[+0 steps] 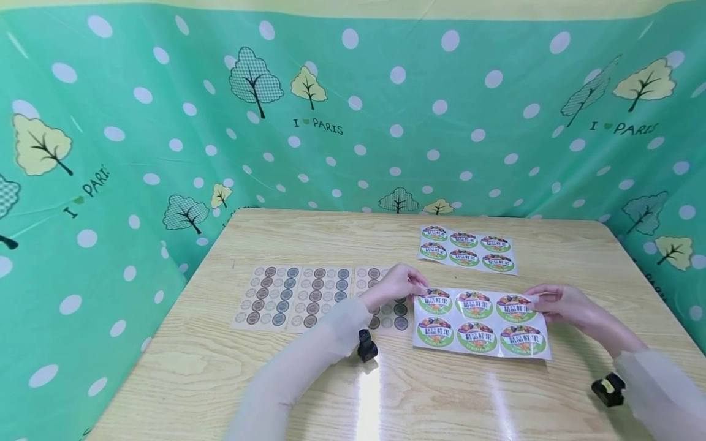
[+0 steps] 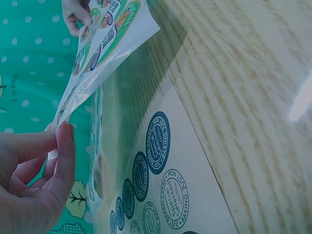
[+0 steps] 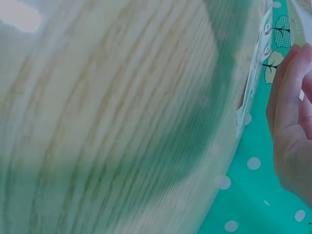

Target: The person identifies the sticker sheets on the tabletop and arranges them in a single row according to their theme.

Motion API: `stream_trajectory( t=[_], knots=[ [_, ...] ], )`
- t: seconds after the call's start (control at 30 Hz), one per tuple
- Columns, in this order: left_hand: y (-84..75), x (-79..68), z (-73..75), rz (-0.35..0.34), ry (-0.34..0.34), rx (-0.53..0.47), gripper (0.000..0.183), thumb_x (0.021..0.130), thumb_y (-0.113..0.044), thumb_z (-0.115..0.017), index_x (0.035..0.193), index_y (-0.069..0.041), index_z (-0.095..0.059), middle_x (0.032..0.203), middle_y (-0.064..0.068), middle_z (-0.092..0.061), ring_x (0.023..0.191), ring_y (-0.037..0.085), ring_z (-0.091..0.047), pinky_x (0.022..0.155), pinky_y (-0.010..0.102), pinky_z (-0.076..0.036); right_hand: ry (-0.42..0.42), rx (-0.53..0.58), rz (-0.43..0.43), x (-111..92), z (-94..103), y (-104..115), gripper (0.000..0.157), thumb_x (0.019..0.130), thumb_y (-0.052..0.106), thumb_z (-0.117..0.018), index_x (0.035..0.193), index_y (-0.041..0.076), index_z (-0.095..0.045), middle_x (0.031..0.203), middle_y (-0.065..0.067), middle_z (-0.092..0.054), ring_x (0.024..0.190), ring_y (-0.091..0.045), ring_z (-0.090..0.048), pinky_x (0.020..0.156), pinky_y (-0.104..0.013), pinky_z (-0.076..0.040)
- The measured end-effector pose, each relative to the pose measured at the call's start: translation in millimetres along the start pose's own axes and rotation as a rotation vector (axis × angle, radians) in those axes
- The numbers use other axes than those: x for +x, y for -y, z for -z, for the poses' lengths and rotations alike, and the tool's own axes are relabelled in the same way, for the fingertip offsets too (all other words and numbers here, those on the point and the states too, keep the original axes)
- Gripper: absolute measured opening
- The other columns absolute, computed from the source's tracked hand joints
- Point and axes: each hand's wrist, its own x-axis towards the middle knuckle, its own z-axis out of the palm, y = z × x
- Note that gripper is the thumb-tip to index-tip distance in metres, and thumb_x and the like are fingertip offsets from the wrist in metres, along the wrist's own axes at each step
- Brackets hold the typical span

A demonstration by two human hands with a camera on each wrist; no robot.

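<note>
Pinches a sticker sheet (image 1: pixel 482 323) near its upper corners, lower right of the head frame, between thumb and fingers of left hand (image 1: pixel 398 285) and right hand (image 1: pixel 565 305). Could crease or tear it by pulling unevenly.

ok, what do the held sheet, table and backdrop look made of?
Held sheet: likely paper or film, glossy; shiny reflections. Table: wood or printed laminate; grain shows, glare suggests smooth finish. Backdrop: probably fabric, smooth finish; soft folds.

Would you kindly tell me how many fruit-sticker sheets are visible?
2: a held sheet between the left hand and right hand, and a far sheet on the table behind.
</note>
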Motion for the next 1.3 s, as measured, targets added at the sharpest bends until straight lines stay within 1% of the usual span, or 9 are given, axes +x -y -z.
stream_trajectory(
  t=[0.13,0.17,0.43,0.67,1.0,1.1,1.17,1.2,1.3],
  knots=[
    [2.1,3.1,-1.0,-0.001,-0.012,0.006,0.011,0.075,0.000,-0.065,0.086,-0.001,-0.067,0.066,0.005,-0.061,0.049,0.010,-0.052,0.052,0.027,-0.053,-0.010,0.001,-0.017,2.6,0.3,0.2,0.042,0.082,0.015,-0.062,0.113,-0.010,-0.048,0.087,-0.002,-0.065,0.074,-0.013,-0.062,0.062,-0.027,-0.052],
    [2.4,4.6,-1.5,0.023,-0.016,0.007,0.012,0.076,-0.001,-0.065,0.088,0.000,-0.067,0.068,0.006,-0.061,0.050,0.010,-0.052,0.054,0.028,-0.053,-0.008,0.003,-0.016,2.9,0.3,0.6,0.043,0.082,0.014,-0.062,0.114,-0.011,-0.047,0.087,-0.002,-0.065,0.075,-0.013,-0.062,0.063,-0.027,-0.052],
    [3.6,9.8,-1.3,0.034,-0.027,0.027,0.013,0.076,-0.001,-0.065,0.089,0.001,-0.067,0.065,0.004,-0.060,0.048,0.009,-0.050,0.051,0.026,-0.052,0.007,0.058,-0.021,7.7,0.5,-0.2,0.030,0.082,0.011,-0.061,0.108,-0.002,-0.054,0.087,-0.002,-0.066,0.075,-0.014,-0.062,0.063,-0.029,-0.053],
    [4.0,11.8,-1.2,0.050,-0.033,0.036,0.012,0.076,-0.002,-0.065,0.088,0.000,-0.067,0.064,0.003,-0.060,0.046,0.008,-0.049,0.047,0.023,-0.050,0.004,0.046,-0.025,11.8,0.5,-1.7,0.030,0.082,0.013,-0.062,0.108,-0.002,-0.055,0.086,-0.002,-0.065,0.075,-0.014,-0.062,0.064,-0.029,-0.053],
    [5.9,15.3,-2.8,0.047,-0.049,0.066,0.011,0.075,-0.002,-0.066,0.086,-0.001,-0.068,0.062,0.003,-0.060,0.042,0.009,-0.046,0.045,0.023,-0.049,0.008,0.092,-0.036,16.8,-0.2,-3.9,0.019,0.079,0.011,-0.064,0.098,0.010,-0.060,0.083,0.001,-0.065,0.074,-0.015,-0.063,0.066,-0.029,-0.053],
    [5.8,15.7,-3.1,0.046,-0.049,0.073,0.011,0.075,-0.001,-0.066,0.086,0.000,-0.068,0.062,0.003,-0.059,0.043,0.009,-0.046,0.045,0.022,-0.049,0.001,0.087,-0.027,17.5,-0.8,-4.1,0.020,0.078,0.012,-0.066,0.096,0.011,-0.061,0.082,0.002,-0.065,0.074,-0.014,-0.062,0.065,-0.029,-0.053],
    [6.1,16.2,-3.4,0.047,-0.051,0.080,0.011,0.075,-0.001,-0.066,0.086,0.000,-0.068,0.062,0.003,-0.059,0.044,0.008,-0.047,0.045,0.021,-0.049,-0.002,0.074,-0.012,18.3,-0.6,-5.0,0.023,0.076,0.015,-0.068,0.097,0.009,-0.060,0.081,0.002,-0.064,0.072,-0.014,-0.062,0.064,-0.028,-0.053],
    [6.4,16.4,-3.5,0.047,-0.051,0.086,0.011,0.075,-0.001,-0.066,0.086,-0.001,-0.068,0.062,0.003,-0.059,0.044,0.008,-0.047,0.045,0.021,-0.049,0.013,0.071,0.009,18.6,0.0,-5.8,0.022,0.077,0.014,-0.067,0.097,0.008,-0.060,0.079,0.001,-0.064,0.071,-0.014,-0.062,0.063,-0.027,-0.053],
    [7.5,17.5,-3.9,0.045,-0.052,0.101,0.011,0.076,-0.002,-0.066,0.086,-0.001,-0.068,0.062,0.002,-0.059,0.045,0.008,-0.047,0.045,0.021,-0.048,0.013,0.031,0.029,19.9,-0.4,-7.0,0.026,0.078,0.015,-0.066,0.099,0.002,-0.059,0.077,0.001,-0.064,0.070,-0.013,-0.061,0.061,-0.027,-0.053]
  ],
)
